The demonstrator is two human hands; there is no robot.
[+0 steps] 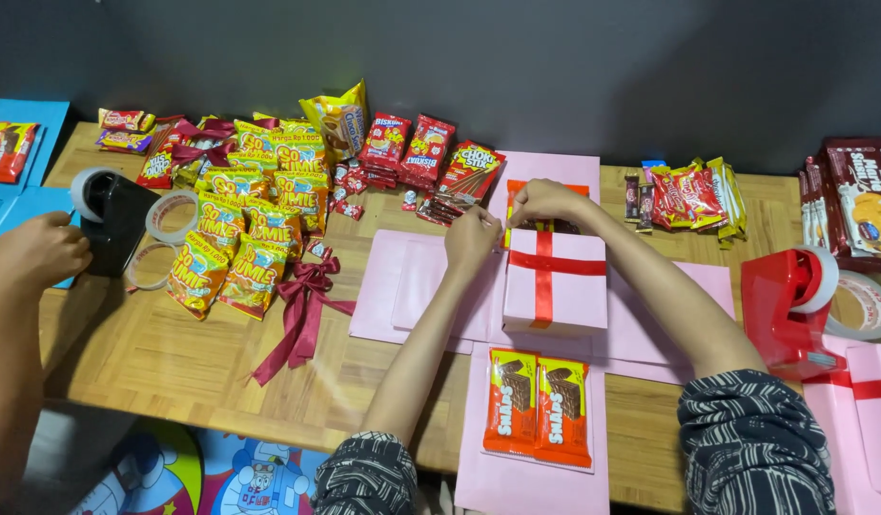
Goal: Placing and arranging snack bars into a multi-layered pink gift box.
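a pink box lid crossed by red ribbon sits at the middle of an unfolded pink paper cross on the wooden table; the left hand pinches at the lid's far left corner, fingers closed on something too small to make out; the right hand curls shut over the far edge, where an orange packet peeks from behind the lid; what it grips is hidden under the knuckles; on the near pink flap lie two orange wafer packets side by side; left of the cross lies a dark red bow, and beyond it a spread of yellow noodle-snack bags and red biscuit packs; a red tape dispenser stands just right of the cross, near the right forearm; at far left another person's hand rests beside a black tape dispenser and loose tape rolls; a second pink ribboned lid is cut off at the right edge.
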